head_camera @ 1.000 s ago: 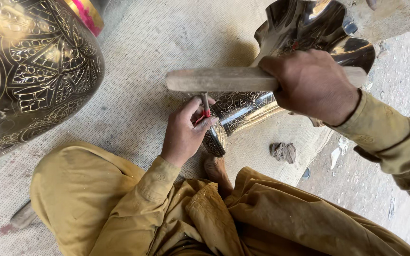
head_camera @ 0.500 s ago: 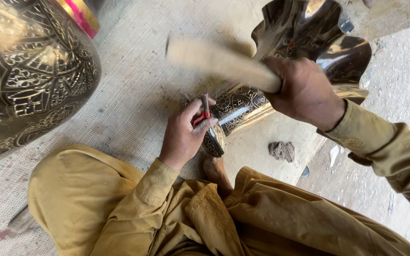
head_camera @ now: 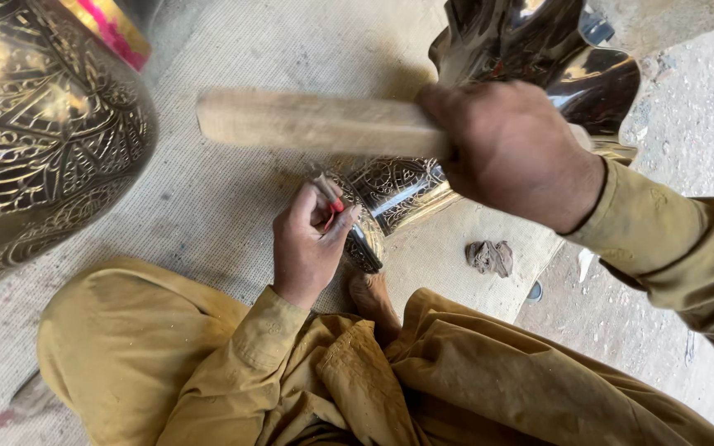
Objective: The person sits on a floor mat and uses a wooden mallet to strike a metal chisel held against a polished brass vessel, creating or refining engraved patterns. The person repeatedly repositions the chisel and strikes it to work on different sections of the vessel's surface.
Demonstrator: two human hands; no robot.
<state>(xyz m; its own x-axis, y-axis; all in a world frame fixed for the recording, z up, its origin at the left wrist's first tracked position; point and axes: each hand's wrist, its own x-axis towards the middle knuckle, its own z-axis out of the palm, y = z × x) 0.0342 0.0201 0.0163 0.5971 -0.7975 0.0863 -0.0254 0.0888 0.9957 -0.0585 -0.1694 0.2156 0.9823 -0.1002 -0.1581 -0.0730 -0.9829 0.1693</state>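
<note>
Change: since half a second ago the mallet [head_camera: 316, 124] has swung from a raised tilt to level, over the chisel [head_camera: 328, 192].
Right hand [head_camera: 514, 153]: fist clamped on the mallet's handle, far right.
Left hand [head_camera: 309, 244]: fingers pinched round the chisel, its red-marked tip on the vase [head_camera: 394, 192].
Vase: engraved brass, lying on its side on the mat [head_camera: 233, 206], foot [head_camera: 371, 299] against its near end.
Pot [head_camera: 35, 140]: large, engraved, far left.
Rag [head_camera: 491, 256]: on the floor, right.
Doing it well: probably short, square taps, chisel steady, foot bracing.
</note>
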